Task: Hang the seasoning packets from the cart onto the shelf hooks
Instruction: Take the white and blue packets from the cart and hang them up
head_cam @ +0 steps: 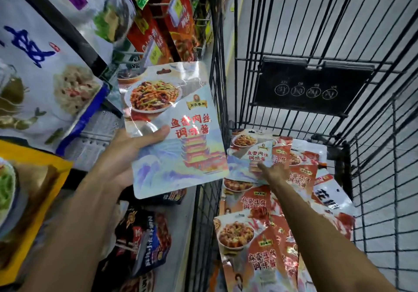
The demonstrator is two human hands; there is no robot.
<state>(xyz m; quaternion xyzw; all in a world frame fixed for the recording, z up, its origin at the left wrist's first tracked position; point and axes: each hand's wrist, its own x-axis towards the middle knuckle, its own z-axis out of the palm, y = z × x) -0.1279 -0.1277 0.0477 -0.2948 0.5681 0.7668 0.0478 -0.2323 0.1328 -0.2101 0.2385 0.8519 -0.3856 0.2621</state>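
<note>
The blue packet (pixel 174 133) looks light, floppy and glossy-slick, best pinched near the hang slot (pixel 164 71) at its 12 o'clock edge. The left hand (pixel 126 156) grips its 8 o'clock side, thumb across the front, before the shelf hooks. At 3 o'clock, the right hand (pixel 272 170) reaches into the cart (pixel 316 42), fingers apparently straight, though blurred, on a second blue packet (pixel 246 153).
</note>
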